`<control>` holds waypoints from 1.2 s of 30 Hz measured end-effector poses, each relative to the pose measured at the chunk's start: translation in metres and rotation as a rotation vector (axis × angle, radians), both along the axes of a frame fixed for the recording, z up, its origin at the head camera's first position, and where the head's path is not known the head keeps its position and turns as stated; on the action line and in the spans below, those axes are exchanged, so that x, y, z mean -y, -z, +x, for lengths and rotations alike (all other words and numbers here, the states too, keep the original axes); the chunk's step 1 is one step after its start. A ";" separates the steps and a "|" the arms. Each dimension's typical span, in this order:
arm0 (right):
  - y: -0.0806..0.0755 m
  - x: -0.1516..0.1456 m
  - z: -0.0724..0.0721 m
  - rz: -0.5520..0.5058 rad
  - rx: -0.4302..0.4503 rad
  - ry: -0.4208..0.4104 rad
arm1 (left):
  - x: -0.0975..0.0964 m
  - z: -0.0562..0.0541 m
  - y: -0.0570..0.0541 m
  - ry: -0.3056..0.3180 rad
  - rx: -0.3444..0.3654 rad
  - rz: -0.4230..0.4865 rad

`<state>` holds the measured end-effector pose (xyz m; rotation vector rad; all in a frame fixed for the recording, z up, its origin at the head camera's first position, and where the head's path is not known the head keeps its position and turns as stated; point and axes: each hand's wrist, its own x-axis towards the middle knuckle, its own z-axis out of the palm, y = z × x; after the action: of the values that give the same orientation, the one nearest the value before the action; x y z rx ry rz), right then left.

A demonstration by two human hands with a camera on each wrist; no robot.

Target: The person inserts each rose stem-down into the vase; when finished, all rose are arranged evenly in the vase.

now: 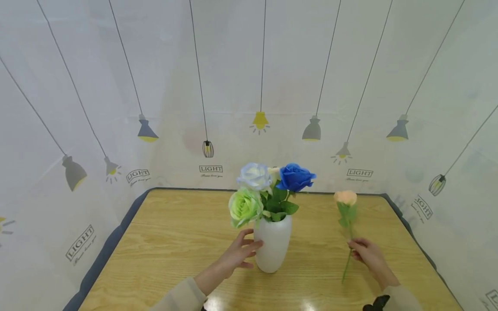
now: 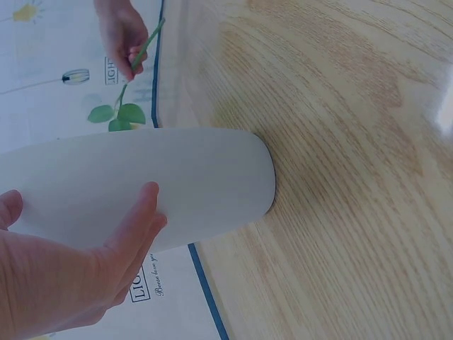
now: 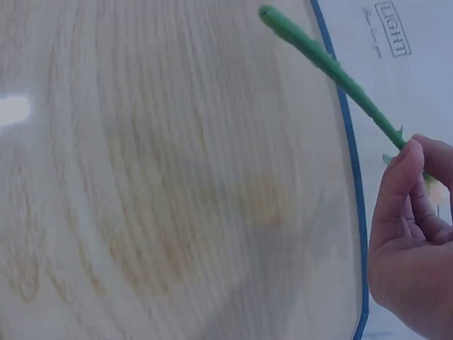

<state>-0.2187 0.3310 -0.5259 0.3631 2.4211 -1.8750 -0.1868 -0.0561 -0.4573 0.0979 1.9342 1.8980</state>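
Note:
A white vase (image 1: 273, 244) stands upright on the table, holding a green rose (image 1: 245, 207), a pale blue-white rose (image 1: 254, 176), a blue rose (image 1: 296, 177) and a cream bloom (image 1: 274, 174) mostly hidden behind them. At the vase's left side is my left hand (image 1: 242, 252), its fingers spread and fairly straight along the wall; in the left wrist view the fingertips (image 2: 150, 190) appear to touch it. To the right of the vase, my right hand (image 1: 367, 255) pinches the green stem (image 3: 340, 78) of a peach rose (image 1: 345, 198) between thumb and fingers, bloom up, lower stem end free.
The wood-grain table (image 1: 175, 229) has a dark blue edge (image 1: 113, 242). A pale backdrop (image 1: 233, 65) printed with hanging lamps encloses its back and sides. Light glares off the table's near part.

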 end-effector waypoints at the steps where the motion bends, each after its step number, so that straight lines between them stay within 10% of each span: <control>1: -0.003 0.003 0.000 -0.006 0.000 -0.001 | 0.000 0.000 0.000 0.001 -0.001 0.000; 9: -0.019 0.024 -0.003 -0.027 -0.106 -0.013 | 0.000 0.000 0.001 -0.001 -0.002 -0.003; 18: 0.011 0.019 -0.028 -0.211 -0.470 -0.161 | 0.000 0.001 0.001 -0.007 0.002 -0.005; 23: 0.023 0.018 -0.042 -0.219 -0.525 -0.144 | 0.000 0.000 0.001 -0.005 0.002 -0.005; 30: -0.077 0.075 0.010 -0.162 -0.553 -0.121 | 0.000 -0.001 0.001 -0.006 -0.002 -0.001; 36: -0.110 0.097 0.023 -0.343 -0.604 -0.056 | 0.000 -0.002 0.002 0.000 -0.010 0.001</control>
<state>-0.1955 0.2337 -0.4158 -0.3372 2.2861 -2.6030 -0.1884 -0.0566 -0.4597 0.1079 1.9390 1.9021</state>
